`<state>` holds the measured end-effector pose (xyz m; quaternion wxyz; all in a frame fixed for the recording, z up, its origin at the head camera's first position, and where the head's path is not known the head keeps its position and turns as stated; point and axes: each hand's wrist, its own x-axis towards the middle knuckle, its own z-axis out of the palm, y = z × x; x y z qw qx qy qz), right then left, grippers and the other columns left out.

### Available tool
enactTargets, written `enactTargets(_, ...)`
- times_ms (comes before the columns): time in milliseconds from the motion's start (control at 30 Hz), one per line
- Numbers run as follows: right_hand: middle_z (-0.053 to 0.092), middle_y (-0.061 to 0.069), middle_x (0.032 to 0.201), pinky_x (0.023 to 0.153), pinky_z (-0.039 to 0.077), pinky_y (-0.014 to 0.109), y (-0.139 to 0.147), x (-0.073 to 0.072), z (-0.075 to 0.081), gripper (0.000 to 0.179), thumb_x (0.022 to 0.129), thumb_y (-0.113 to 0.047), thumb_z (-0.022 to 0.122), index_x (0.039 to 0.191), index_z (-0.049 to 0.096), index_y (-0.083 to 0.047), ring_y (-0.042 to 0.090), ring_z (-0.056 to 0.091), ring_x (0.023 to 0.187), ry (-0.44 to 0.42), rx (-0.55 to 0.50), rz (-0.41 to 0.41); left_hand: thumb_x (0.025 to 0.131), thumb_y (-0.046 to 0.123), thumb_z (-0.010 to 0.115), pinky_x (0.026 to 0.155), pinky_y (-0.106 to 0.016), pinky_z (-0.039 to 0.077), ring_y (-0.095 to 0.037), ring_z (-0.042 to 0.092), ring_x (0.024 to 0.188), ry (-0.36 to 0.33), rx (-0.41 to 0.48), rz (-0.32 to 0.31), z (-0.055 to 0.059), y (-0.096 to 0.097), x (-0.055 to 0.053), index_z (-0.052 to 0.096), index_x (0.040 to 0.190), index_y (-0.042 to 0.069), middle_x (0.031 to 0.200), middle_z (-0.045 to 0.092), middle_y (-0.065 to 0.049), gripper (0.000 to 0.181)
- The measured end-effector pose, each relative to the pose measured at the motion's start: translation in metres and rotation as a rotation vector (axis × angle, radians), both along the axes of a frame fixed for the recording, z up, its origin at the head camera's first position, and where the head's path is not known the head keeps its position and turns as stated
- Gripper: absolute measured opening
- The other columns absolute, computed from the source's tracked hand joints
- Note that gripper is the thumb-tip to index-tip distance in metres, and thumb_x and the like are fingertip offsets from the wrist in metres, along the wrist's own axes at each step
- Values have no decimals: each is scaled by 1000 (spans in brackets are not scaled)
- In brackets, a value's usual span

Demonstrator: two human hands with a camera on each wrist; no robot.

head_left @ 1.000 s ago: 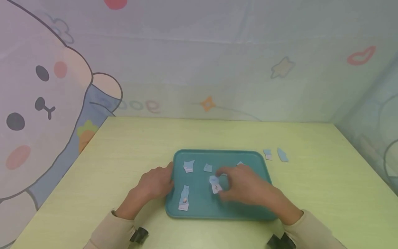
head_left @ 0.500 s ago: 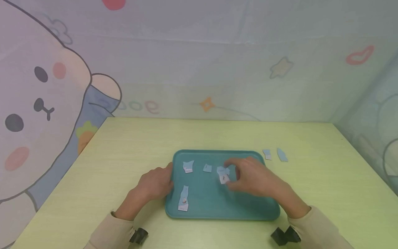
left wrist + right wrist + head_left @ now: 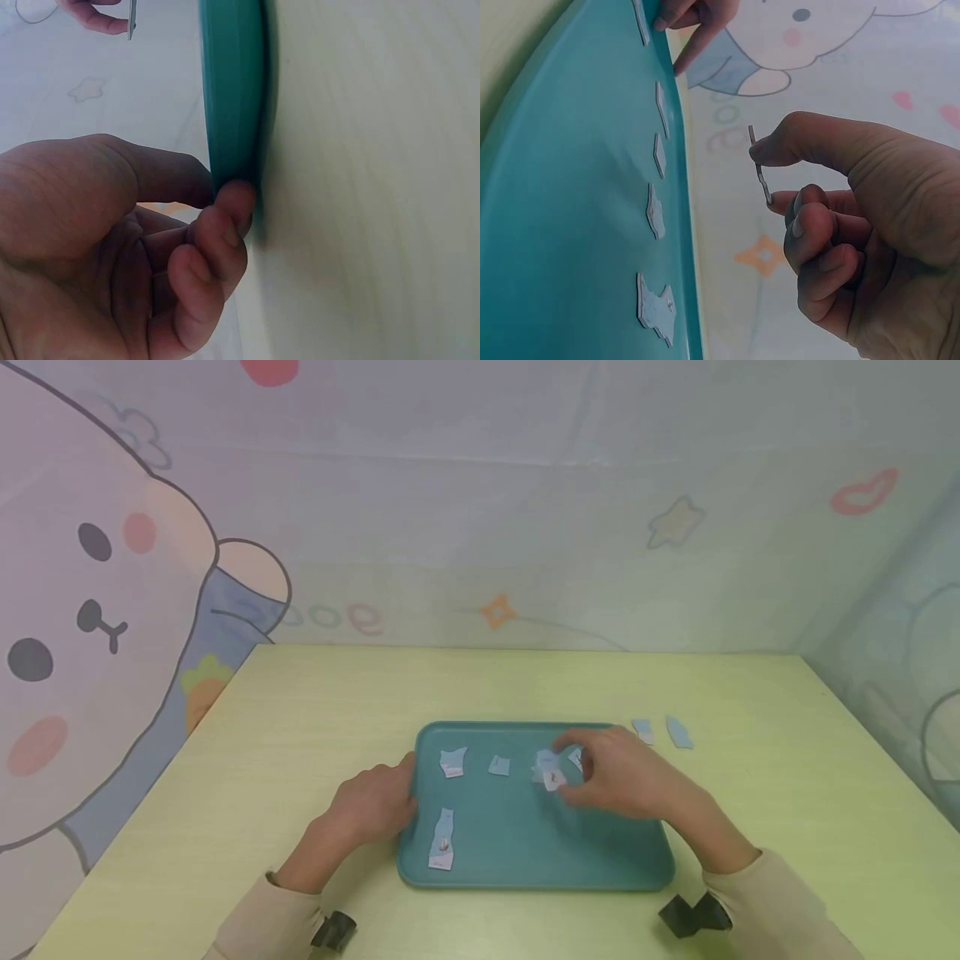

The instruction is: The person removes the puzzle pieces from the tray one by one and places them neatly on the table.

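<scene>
Cartoon backdrop [image 3: 450, 510] up top, pale yellow tabletop [image 3: 315, 693] below, and at lower centre a teal tray [image 3: 525, 856] with puzzle pieces [image 3: 453, 762] lying flat inside. Hands apart: the left hand [image 3: 375, 802] grips the tray's left edge, the right hand [image 3: 618, 772] pinches one raised piece [image 3: 553, 779] above it! Teal floor stretches lower right; two loose pieces [image 3: 679, 732] sit beyond the upper-right rim.

This looks like a screened-off tabletop corner: cartoon-printed cloth [image 3: 450, 518] hangs behind and beside a pale table [image 3: 322, 702].
</scene>
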<state>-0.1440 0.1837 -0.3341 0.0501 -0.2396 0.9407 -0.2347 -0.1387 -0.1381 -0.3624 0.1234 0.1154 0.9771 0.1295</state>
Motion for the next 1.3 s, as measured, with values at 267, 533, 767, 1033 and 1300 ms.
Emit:
enactTargets(267,50,-7,59,55,37,28,9,-4,2,42,87,-19,78,127,70,-7,9,43,52,-31,-11,-24,102,10,56,60,-36,44,-22,58,78,-6,-10,4,2,0,1,39,157,-9,115,70,-21,61)
enactTargets(533,53,-5,62,55,39,29,14,-6,6,42,87,-18,78,126,69,-7,10,46,53,-46,-26,-34,102,9,57,61,-36,45,-23,59,79,0,-4,-4,1,0,1,39,156,-10,117,70,-22,61)
enactTargets(767,55,-4,63,55,40,30,20,-8,7,44,88,-19,79,128,68,-8,11,47,53,-61,-29,-43,102,9,57,61,-37,47,-22,59,78,1,-5,-6,1,0,1,39,156,-10,115,70,-22,60)
enactTargets(1033,54,-4,62,54,40,30,27,-11,7,44,89,-21,80,129,67,-7,11,47,52,-59,-18,-43,102,10,57,62,-37,46,-22,59,78,3,-6,-6,0,0,0,39,156,-9,113,70,-21,60)
enactTargets(1300,55,-3,64,54,41,30,35,-14,7,45,89,-22,81,129,66,-7,12,48,53,-48,-11,-59,102,10,56,60,-35,44,-22,58,77,2,-3,-3,0,0,0,38,157,-9,111,69,-20,61)
